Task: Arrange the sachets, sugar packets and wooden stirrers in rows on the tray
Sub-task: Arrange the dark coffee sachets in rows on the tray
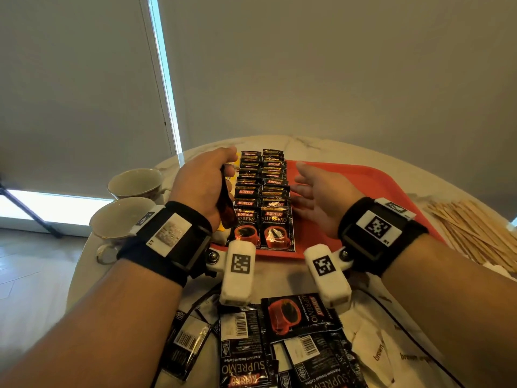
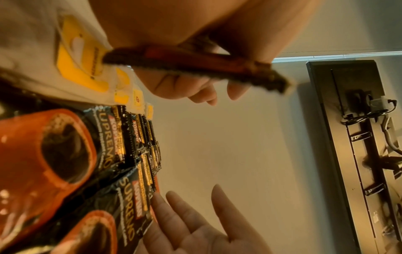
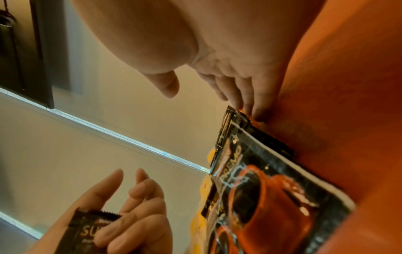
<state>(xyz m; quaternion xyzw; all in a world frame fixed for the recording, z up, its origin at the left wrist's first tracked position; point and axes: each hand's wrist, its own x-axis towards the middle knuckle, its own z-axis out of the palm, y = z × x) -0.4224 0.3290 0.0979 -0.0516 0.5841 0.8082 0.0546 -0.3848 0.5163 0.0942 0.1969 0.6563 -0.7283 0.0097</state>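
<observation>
Standing edge-up in left hand [image 1: 205, 180]: sachet [image 1: 226, 203]

Left hand [image 1: 205, 180]: I have it at about 11 o'clock from my view centre, knuckles up, fingers curled round a sachet [image 1: 227, 203] held edge-on. Right hand [image 1: 319, 196]: I hold it at about 1 o'clock, palm turned inward toward the left, fingers straight and loosely spread, fingertips [image 3: 250, 106] low. Both forearms reach forward, black wrist straps on.

Black coffee sachets [image 1: 263, 197] printed with red cups cover a red tray [image 1: 363, 186], beside yellow-marked white packets [image 2: 82, 56].
</observation>
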